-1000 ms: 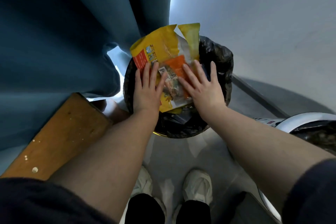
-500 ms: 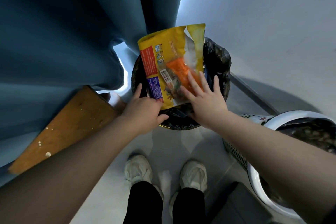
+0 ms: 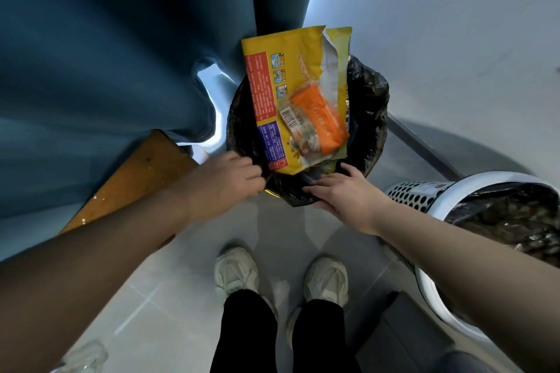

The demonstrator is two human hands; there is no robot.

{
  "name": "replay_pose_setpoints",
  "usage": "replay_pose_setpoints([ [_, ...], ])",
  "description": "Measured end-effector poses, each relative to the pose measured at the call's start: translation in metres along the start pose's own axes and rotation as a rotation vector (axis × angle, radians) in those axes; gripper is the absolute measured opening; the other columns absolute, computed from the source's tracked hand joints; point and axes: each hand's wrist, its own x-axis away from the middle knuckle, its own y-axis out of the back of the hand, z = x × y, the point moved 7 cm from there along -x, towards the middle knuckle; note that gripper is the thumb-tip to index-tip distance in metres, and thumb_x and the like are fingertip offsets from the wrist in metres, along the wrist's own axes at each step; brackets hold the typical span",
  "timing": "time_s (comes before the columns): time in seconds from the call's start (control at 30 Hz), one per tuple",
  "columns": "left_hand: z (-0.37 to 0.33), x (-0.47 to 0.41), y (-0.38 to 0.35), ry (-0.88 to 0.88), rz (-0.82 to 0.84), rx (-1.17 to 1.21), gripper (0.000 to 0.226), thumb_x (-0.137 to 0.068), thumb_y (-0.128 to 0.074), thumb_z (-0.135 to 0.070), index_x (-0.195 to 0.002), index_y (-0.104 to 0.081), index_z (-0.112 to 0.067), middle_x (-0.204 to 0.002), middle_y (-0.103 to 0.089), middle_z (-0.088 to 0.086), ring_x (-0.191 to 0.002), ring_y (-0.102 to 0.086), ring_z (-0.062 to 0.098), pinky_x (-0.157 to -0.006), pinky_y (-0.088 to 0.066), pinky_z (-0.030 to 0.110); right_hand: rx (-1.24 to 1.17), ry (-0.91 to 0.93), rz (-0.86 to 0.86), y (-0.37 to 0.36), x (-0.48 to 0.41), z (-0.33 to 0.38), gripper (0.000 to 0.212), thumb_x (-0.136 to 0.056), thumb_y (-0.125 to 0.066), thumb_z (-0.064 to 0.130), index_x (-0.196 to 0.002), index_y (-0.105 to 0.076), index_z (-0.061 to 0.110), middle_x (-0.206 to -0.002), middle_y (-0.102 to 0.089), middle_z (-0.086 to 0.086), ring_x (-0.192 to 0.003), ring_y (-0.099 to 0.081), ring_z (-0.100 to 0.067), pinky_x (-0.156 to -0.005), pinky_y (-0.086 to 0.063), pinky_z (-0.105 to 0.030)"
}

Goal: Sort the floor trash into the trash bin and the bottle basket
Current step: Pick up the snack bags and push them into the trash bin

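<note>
The left hand (image 3: pixel 224 182) and right hand (image 3: pixel 345 194) have been withdrawn from the bag (image 3: pixel 291 70), now left standing, protruding, in the bin (image 3: pixel 374 100) and judged binned; left fingers are curled (grip indeterminable), right fingers laid straight on the rim.

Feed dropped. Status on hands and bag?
Left hand curled at bin rim, grip unclear. Right hand flat on liner. Yellow bag sticking out, orange packet atop.

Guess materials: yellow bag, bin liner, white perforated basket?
Yellow bag: likely glossy printed plastic film; creased, torn white inner edge.
Bin liner: thin black plastic, shiny and wrinkled.
White basket: rigid plastic or painted metal, cannot tell; smooth, round perforations.
</note>
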Motion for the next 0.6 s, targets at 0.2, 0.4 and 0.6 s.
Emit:
replay_pose_setpoints([
  [0.2,-0.001,0.009,-0.028,-0.070,0.222,-0.249,0.013,-0.071,-0.073,-0.014,-0.079,-0.069,-0.023,-0.075,-0.064,-0.007,-0.070,-0.062,0.013,-0.066,-0.048,0.025,-0.004,-0.018,0.009,-0.002,0.000,-0.001,0.047,-0.102,-0.029,0.043,-0.147,-0.033,0.032,-0.143,-0.046,0.010,-0.136,-0.035,-0.014,-0.114,-0.010,-0.042],
  [0.4,0.004,0.013,-0.048,-0.054,0.349,-0.395,0.016,-0.055,-0.082,-0.017,-0.058,-0.068,-0.025,-0.055,-0.059,-0.009,-0.052,-0.059,0.011,-0.060,-0.047,0.020,0.027,0.009,-0.058,-0.002,0.000,-0.005,0.048,-0.101,-0.031,0.046,-0.145,-0.036,0.031,-0.138,-0.051,0.011,-0.130,-0.041,-0.012,-0.110,-0.016,-0.036],
  [0.6,0.013,-0.007,-0.081,0.142,0.501,-0.344,0.028,-0.087,-0.045,0.000,-0.095,-0.066,-0.016,-0.093,-0.067,-0.002,-0.091,-0.062,0.023,-0.087,-0.039,0.033,0.043,0.012,-0.101,-0.002,-0.001,-0.005,0.046,-0.099,-0.039,0.045,-0.141,-0.043,0.027,-0.135,-0.054,0.007,-0.128,-0.045,-0.015,-0.111,-0.017,-0.036],
])
